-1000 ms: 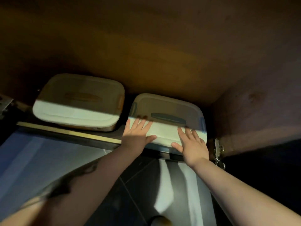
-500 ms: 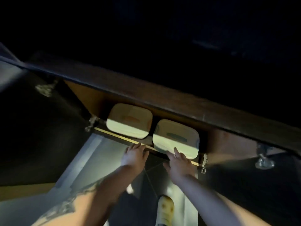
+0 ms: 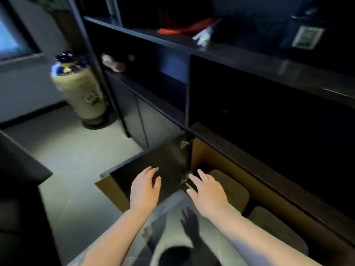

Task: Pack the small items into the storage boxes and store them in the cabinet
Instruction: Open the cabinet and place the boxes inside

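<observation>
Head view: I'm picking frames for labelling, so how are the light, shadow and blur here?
Head view: dim and uneven; the floor is lit, the cabinet nearly black. The vase and shelf items are motion-blurred. Both open hands, left hand and right hand, are fairly sharp and cast dark shadows below. Wide-angle bending shows.
</observation>
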The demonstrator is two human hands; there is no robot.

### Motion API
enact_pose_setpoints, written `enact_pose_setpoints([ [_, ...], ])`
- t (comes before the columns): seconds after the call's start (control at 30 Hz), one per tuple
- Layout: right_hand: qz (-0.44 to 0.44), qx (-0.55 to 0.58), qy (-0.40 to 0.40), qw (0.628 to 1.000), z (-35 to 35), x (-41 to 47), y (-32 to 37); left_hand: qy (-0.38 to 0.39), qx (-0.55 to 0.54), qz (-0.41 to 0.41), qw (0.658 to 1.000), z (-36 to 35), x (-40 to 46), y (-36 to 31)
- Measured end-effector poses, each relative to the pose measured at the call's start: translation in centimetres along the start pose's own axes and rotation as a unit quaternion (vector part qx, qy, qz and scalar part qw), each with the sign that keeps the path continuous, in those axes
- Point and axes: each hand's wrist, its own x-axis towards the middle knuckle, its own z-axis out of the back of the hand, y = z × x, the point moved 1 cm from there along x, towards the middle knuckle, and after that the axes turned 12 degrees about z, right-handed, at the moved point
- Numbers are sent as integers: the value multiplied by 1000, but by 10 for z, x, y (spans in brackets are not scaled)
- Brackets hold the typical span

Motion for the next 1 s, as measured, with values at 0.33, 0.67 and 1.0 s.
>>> enact_pose_setpoints([
  [0.33,127,-30,64,989,-77,161,189,76,-98,158,980,97,107,173],
  [0.67,110,-36,123,986,-134,203,203,164,-222,171,946,54,109,216],
  [1.0,76,20,3,997,-119,45,115,442,-166,69,879,-6,28,187],
])
